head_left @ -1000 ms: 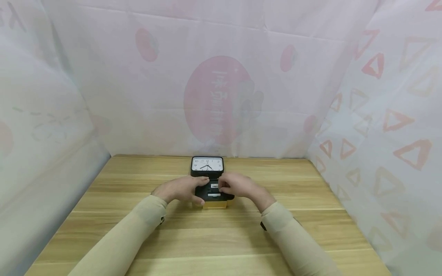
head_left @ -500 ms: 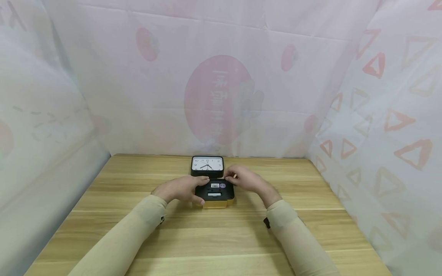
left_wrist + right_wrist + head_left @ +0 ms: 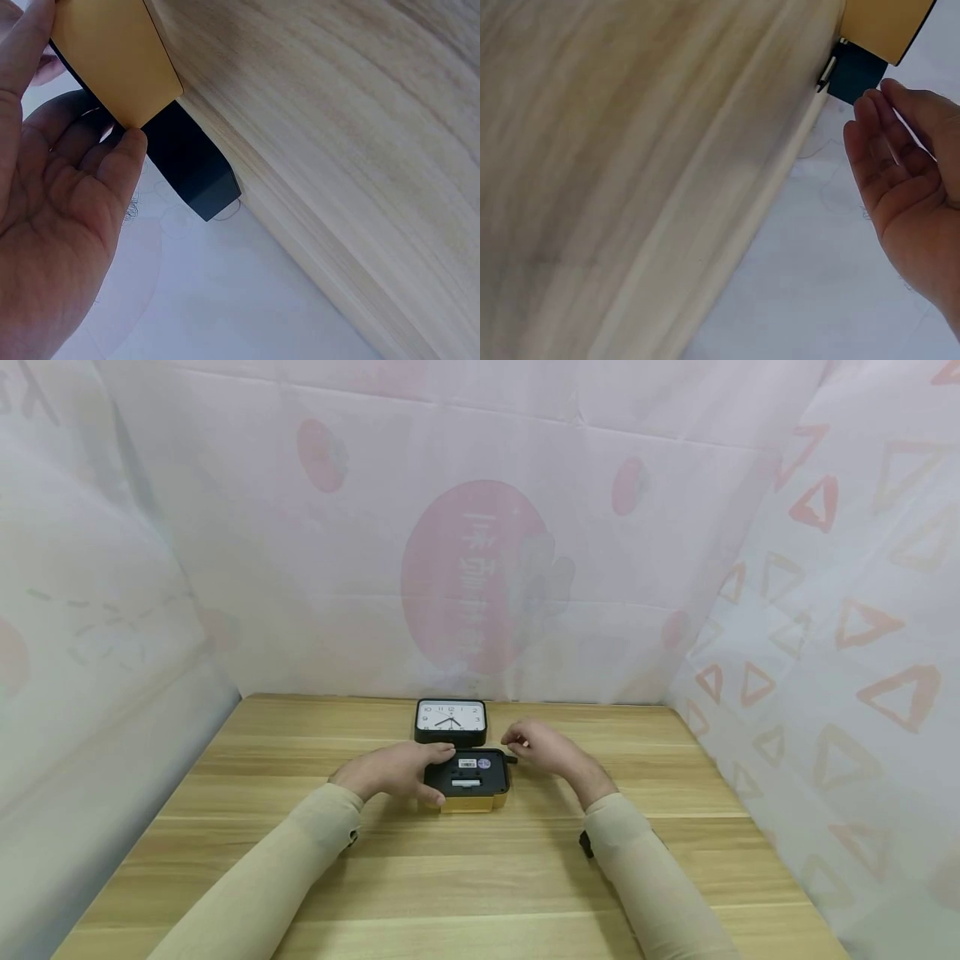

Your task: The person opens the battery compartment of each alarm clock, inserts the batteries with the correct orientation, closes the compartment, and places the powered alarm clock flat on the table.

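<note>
A gold-sided clock [image 3: 491, 781] lies face down on the table, its black back up, with a white battery [image 3: 466, 783] in the slot. My left hand [image 3: 393, 770] grips its left end; in the left wrist view, fingertips press the gold side [image 3: 112, 56]. My right hand [image 3: 547, 750] hovers just right of the clock, fingers loosely bent with nothing visible between them. Beside the clock's right edge lies a small black piece [image 3: 512, 759], seen near a metallic strip [image 3: 826, 73] in the right wrist view. The right fingertips [image 3: 871, 96] overlap the black clock behind.
Directly behind stands a black-framed clock [image 3: 451, 718] with a white dial. The wooden table [image 3: 480, 877] ends at a printed cloth [image 3: 360, 610] at the back, with more cloth along both sides.
My right hand has moved off the clock's back to the right, uncovering a round purple sticker and the small black piece beside the clock. The left hand stays in place.
</note>
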### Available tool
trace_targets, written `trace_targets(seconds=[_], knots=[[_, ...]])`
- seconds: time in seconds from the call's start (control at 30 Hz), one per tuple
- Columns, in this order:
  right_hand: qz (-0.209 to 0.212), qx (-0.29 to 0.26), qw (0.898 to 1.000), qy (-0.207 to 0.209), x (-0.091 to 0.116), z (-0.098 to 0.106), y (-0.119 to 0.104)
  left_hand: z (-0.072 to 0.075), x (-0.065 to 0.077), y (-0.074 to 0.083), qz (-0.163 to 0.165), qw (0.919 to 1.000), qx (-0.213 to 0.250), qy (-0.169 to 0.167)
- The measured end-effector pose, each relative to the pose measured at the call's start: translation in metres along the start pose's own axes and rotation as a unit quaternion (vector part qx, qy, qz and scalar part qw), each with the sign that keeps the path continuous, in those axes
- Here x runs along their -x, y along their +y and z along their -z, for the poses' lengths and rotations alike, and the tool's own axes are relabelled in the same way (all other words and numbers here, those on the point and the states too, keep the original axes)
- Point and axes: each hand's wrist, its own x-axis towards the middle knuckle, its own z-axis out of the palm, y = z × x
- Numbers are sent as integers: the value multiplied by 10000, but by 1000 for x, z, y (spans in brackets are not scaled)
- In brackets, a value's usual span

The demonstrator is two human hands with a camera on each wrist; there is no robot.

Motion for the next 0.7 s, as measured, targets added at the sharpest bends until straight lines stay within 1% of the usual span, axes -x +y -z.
trace_targets(seconds=[0.13,0.2,0.3,0.47,0.7], knots=[[-305,83,9994,-154,0,-4,3,0,0,1,-15,10000,-1,-12],[-387,145,9990,-184,0,-6,4,0,0,1,-39,10000,-28,-6],[-416,271,9985,-212,-2,-8,5,0,0,1,-33,10000,-13,-3],[-403,510,9976,-236,-4,-11,4,0,2,2,69,9999,72,-26],[-596,743,9953,-194,1,-6,2,0,3,2,91,9999,81,-12]])
